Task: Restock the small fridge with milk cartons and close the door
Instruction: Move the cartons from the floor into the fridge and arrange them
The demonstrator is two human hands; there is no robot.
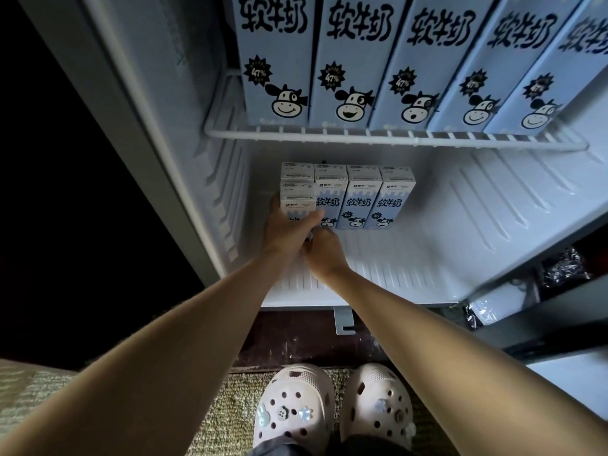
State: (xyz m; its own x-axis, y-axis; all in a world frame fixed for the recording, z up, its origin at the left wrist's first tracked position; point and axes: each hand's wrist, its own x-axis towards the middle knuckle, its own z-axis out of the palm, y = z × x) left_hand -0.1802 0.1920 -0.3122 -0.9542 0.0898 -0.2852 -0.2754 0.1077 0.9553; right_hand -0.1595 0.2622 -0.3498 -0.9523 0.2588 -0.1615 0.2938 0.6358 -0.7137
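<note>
Our left grip clasps the leftmost small carton, thumb across its front; our right grip sits just nearer, holding or not we cannot tell; we judge the carton best kept upright, eased flush beside the row on the fridge floor.

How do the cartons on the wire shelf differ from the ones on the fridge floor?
The shelf cartons are much taller than the floor cartons. The shelf cartons line the wire shelf; the floor cartons cluster at back left. The left hand grips a floor carton; the shelf cartons go untouched. Both bear the same lettering and cow face.
</note>
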